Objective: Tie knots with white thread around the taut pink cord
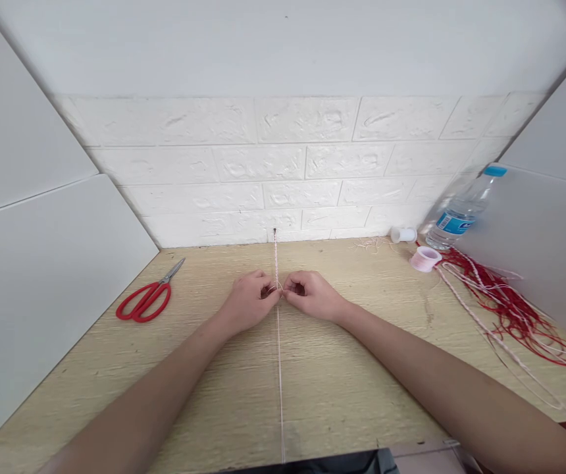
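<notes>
A pale pink braided cord (pixel 276 253) runs from a small dark fixing (pixel 274 230) low on the wall toward me. Below my hands it continues as thin straight strands (pixel 280 375) down to the table's near edge. My left hand (pixel 252 299) pinches thin thread at the left of the cord, fingers curled. Opposite it, my right hand (pixel 311 294) pinches thread just right of the cord. Both sets of fingertips nearly meet at the lower end of the braid. A small loop of thread shows between them; its exact path is too fine to make out.
Red-handled scissors (pixel 147 296) lie at the left. To the right are a pink thread spool (pixel 425 259), a white spool (pixel 404 234), a water bottle (pixel 461 214) and a heap of red and pink cords (pixel 520 309). White panels flank the wooden table (pixel 204 395).
</notes>
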